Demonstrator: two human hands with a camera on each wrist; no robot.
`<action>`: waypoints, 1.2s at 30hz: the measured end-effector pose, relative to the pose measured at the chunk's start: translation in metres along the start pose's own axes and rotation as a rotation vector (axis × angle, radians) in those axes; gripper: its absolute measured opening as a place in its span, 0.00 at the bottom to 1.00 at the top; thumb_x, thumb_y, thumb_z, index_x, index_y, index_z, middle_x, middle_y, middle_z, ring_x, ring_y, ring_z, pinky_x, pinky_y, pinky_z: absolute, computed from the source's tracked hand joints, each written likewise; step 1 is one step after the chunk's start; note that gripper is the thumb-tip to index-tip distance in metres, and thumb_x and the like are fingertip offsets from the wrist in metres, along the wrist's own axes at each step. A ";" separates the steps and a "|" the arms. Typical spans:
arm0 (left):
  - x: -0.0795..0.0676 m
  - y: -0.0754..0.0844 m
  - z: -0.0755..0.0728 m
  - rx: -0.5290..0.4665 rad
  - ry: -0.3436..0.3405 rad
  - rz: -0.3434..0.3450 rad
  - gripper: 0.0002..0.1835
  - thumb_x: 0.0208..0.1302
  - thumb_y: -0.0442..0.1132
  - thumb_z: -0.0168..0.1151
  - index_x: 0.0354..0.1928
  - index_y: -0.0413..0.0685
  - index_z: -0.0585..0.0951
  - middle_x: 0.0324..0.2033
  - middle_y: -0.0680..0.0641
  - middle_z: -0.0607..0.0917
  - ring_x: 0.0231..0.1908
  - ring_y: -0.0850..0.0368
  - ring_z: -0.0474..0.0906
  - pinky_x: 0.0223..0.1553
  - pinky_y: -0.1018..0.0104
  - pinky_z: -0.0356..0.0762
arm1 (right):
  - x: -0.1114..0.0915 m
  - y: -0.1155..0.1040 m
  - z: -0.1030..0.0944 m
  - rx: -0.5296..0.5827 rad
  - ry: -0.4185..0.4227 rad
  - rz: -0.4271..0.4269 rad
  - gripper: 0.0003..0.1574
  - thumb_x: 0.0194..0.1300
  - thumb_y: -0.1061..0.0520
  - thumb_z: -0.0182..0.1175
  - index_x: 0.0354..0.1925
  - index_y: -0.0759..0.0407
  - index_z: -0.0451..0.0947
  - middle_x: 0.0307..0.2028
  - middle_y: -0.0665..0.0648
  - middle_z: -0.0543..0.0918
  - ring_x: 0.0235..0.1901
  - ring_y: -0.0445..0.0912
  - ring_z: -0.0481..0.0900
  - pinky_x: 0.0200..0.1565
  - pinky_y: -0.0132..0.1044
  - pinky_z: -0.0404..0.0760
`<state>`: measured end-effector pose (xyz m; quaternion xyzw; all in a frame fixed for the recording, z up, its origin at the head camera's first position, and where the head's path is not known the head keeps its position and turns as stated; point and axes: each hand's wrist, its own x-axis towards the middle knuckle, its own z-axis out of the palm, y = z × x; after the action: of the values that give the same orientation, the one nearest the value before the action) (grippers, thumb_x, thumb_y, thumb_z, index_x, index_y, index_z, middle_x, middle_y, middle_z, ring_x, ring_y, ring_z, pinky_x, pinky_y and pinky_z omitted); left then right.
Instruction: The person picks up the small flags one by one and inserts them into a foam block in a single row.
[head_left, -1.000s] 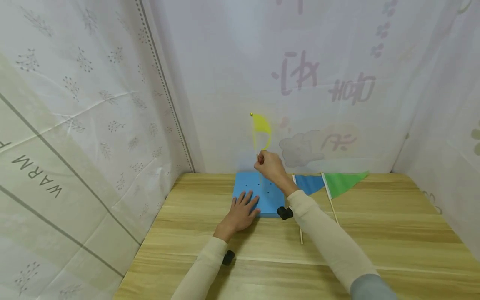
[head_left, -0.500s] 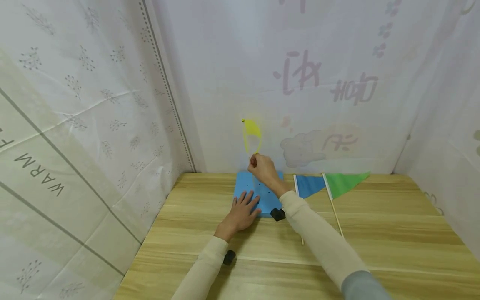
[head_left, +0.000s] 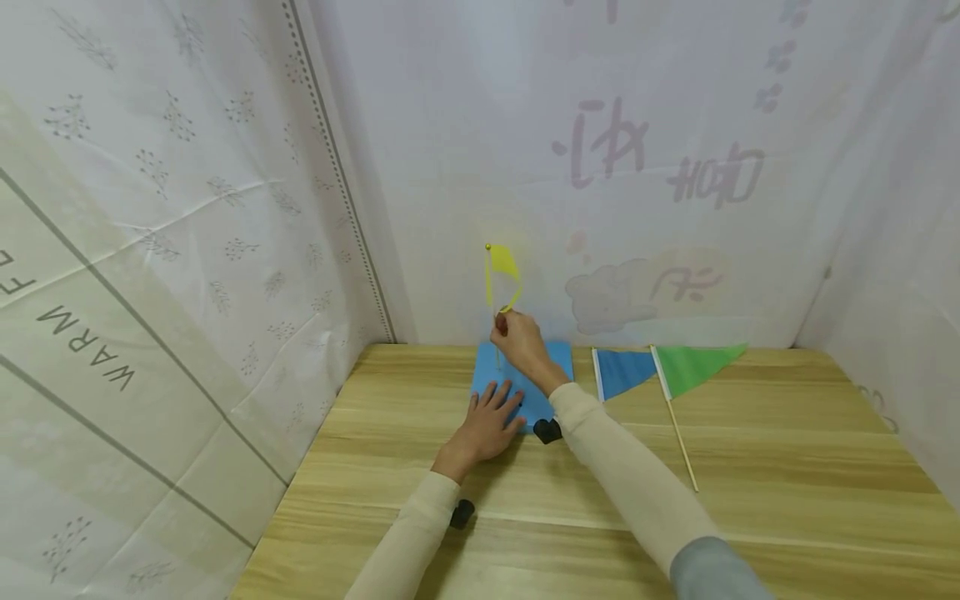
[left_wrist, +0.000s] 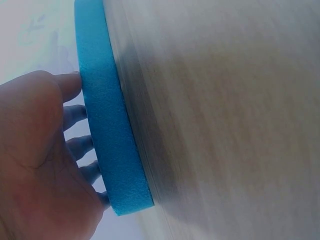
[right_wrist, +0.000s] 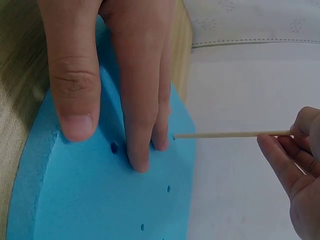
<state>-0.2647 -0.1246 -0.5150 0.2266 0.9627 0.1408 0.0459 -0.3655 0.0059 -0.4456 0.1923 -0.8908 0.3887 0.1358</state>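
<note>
A blue foam block (head_left: 555, 367) with small holes in its top lies at the back of the table. My left hand (head_left: 486, 429) rests on its near left part, fingers spread and straight; in the left wrist view, the fingertips press the block (left_wrist: 107, 115) from above. Over the block my right hand (head_left: 521, 340) pinches the thin wooden stick of a yellow flag (head_left: 504, 260), held nearly upright. As the right wrist view shows, the stick's (right_wrist: 220, 135) lower end is right at a hole, just beyond my left fingertips (right_wrist: 160, 142).
To the right lie a blue triangular flag (head_left: 624, 371) and a green triangular flag (head_left: 697, 367) on sticks, on the wooden table (head_left: 787, 433). A printed curtain (head_left: 450, 167) hangs close behind the table and at both sides.
My right hand has moved left and slightly down with the yellow flag, bringing the stick's lower end to a hole on the block's left side. My left hand has stayed put.
</note>
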 end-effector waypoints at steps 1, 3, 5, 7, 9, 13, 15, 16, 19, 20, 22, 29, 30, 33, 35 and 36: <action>0.000 0.000 0.000 0.000 -0.001 0.000 0.32 0.86 0.54 0.48 0.83 0.51 0.64 0.85 0.40 0.56 0.84 0.34 0.48 0.81 0.28 0.48 | 0.000 0.000 0.001 0.000 0.002 -0.001 0.06 0.79 0.61 0.58 0.40 0.60 0.79 0.37 0.60 0.86 0.33 0.50 0.83 0.38 0.43 0.82; 0.000 0.000 0.000 0.000 -0.004 -0.002 0.32 0.86 0.54 0.48 0.83 0.51 0.64 0.85 0.40 0.56 0.84 0.34 0.48 0.81 0.28 0.48 | 0.000 0.000 0.001 -0.004 0.005 -0.004 0.06 0.79 0.61 0.58 0.41 0.60 0.80 0.37 0.60 0.86 0.34 0.50 0.83 0.38 0.42 0.82; 0.000 0.000 0.000 0.001 -0.005 -0.004 0.31 0.86 0.54 0.48 0.83 0.51 0.64 0.85 0.41 0.56 0.84 0.34 0.48 0.81 0.28 0.48 | 0.000 -0.001 0.001 -0.006 0.001 -0.007 0.06 0.79 0.61 0.58 0.41 0.60 0.79 0.37 0.60 0.86 0.34 0.50 0.84 0.38 0.42 0.82; 0.000 0.000 0.000 0.000 -0.005 -0.004 0.31 0.86 0.54 0.48 0.84 0.51 0.64 0.85 0.41 0.56 0.85 0.34 0.48 0.81 0.29 0.48 | 0.001 -0.001 0.001 -0.012 -0.006 -0.008 0.07 0.80 0.61 0.58 0.41 0.60 0.79 0.37 0.60 0.85 0.34 0.51 0.84 0.38 0.43 0.82; 0.000 -0.001 0.000 0.003 -0.005 -0.004 0.32 0.86 0.54 0.48 0.84 0.52 0.64 0.85 0.41 0.56 0.85 0.34 0.48 0.81 0.29 0.48 | 0.001 -0.002 0.002 -0.020 -0.010 -0.011 0.06 0.80 0.61 0.59 0.40 0.61 0.79 0.37 0.60 0.85 0.34 0.51 0.84 0.38 0.43 0.83; 0.001 -0.002 0.001 0.007 0.000 0.001 0.32 0.86 0.54 0.48 0.83 0.51 0.64 0.85 0.40 0.56 0.84 0.34 0.48 0.81 0.28 0.48 | 0.001 -0.001 0.004 -0.046 -0.038 0.001 0.08 0.80 0.59 0.60 0.40 0.60 0.80 0.37 0.59 0.86 0.35 0.50 0.86 0.39 0.42 0.85; 0.001 -0.002 0.001 0.011 0.001 0.003 0.32 0.86 0.54 0.48 0.84 0.51 0.64 0.85 0.40 0.56 0.84 0.34 0.48 0.81 0.28 0.49 | 0.000 0.001 0.006 -0.050 -0.058 0.012 0.09 0.81 0.57 0.60 0.40 0.59 0.80 0.38 0.58 0.86 0.36 0.49 0.87 0.39 0.42 0.85; 0.001 -0.002 0.001 0.011 0.001 0.005 0.32 0.86 0.54 0.48 0.84 0.51 0.64 0.85 0.40 0.56 0.84 0.34 0.48 0.81 0.28 0.49 | -0.001 0.002 0.007 -0.052 -0.067 0.019 0.09 0.81 0.57 0.60 0.40 0.59 0.80 0.38 0.58 0.87 0.36 0.49 0.87 0.39 0.41 0.85; 0.000 -0.001 0.001 0.010 0.000 0.010 0.31 0.87 0.54 0.47 0.84 0.51 0.64 0.85 0.40 0.56 0.84 0.33 0.48 0.81 0.28 0.48 | -0.002 0.004 0.008 -0.046 -0.070 0.022 0.09 0.82 0.56 0.60 0.43 0.60 0.81 0.40 0.59 0.87 0.38 0.50 0.87 0.40 0.41 0.86; 0.000 -0.001 0.001 0.014 -0.001 0.010 0.32 0.87 0.54 0.47 0.84 0.50 0.63 0.85 0.40 0.56 0.84 0.33 0.48 0.81 0.28 0.48 | -0.002 0.004 0.008 -0.044 -0.068 0.020 0.08 0.82 0.56 0.60 0.44 0.60 0.81 0.41 0.59 0.87 0.38 0.50 0.88 0.41 0.42 0.87; 0.001 -0.001 0.001 0.010 0.002 0.013 0.31 0.87 0.53 0.47 0.83 0.50 0.64 0.85 0.39 0.56 0.84 0.32 0.48 0.80 0.28 0.48 | -0.002 0.004 0.008 -0.047 -0.061 0.015 0.08 0.81 0.56 0.61 0.45 0.61 0.82 0.42 0.59 0.88 0.40 0.51 0.88 0.42 0.43 0.87; 0.001 -0.001 0.003 0.006 -0.007 0.002 0.32 0.87 0.53 0.47 0.84 0.50 0.61 0.85 0.39 0.54 0.84 0.33 0.46 0.81 0.28 0.45 | -0.002 0.003 0.003 -0.068 -0.062 0.014 0.09 0.80 0.56 0.63 0.45 0.61 0.84 0.42 0.59 0.88 0.42 0.52 0.88 0.44 0.44 0.88; 0.001 -0.001 0.003 0.005 -0.004 0.002 0.32 0.87 0.53 0.47 0.84 0.50 0.62 0.85 0.39 0.54 0.84 0.33 0.46 0.81 0.28 0.45 | -0.002 0.003 0.002 -0.072 -0.061 0.009 0.09 0.79 0.55 0.63 0.45 0.61 0.84 0.42 0.59 0.89 0.42 0.51 0.88 0.44 0.44 0.88; 0.001 -0.001 0.003 -0.006 0.009 0.006 0.32 0.86 0.52 0.48 0.84 0.50 0.63 0.85 0.39 0.56 0.84 0.33 0.47 0.80 0.27 0.47 | -0.001 0.005 -0.001 -0.075 -0.061 0.003 0.10 0.79 0.54 0.64 0.45 0.61 0.84 0.42 0.59 0.89 0.43 0.51 0.88 0.45 0.44 0.88; 0.000 0.000 0.002 -0.014 0.016 0.008 0.32 0.86 0.52 0.49 0.83 0.49 0.64 0.85 0.39 0.57 0.84 0.33 0.48 0.80 0.27 0.48 | -0.003 0.006 -0.005 -0.073 -0.064 0.004 0.10 0.78 0.54 0.65 0.45 0.61 0.84 0.43 0.59 0.89 0.44 0.52 0.88 0.47 0.45 0.88; 0.000 0.000 0.002 -0.018 0.022 0.009 0.31 0.86 0.52 0.49 0.83 0.49 0.65 0.84 0.39 0.57 0.84 0.33 0.49 0.80 0.27 0.49 | -0.004 0.007 -0.007 -0.069 -0.061 0.003 0.09 0.78 0.55 0.65 0.45 0.61 0.84 0.43 0.60 0.89 0.44 0.52 0.88 0.47 0.45 0.88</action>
<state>-0.2646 -0.1243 -0.5169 0.2289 0.9608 0.1522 0.0367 -0.3647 0.0164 -0.4465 0.1980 -0.9076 0.3520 0.1147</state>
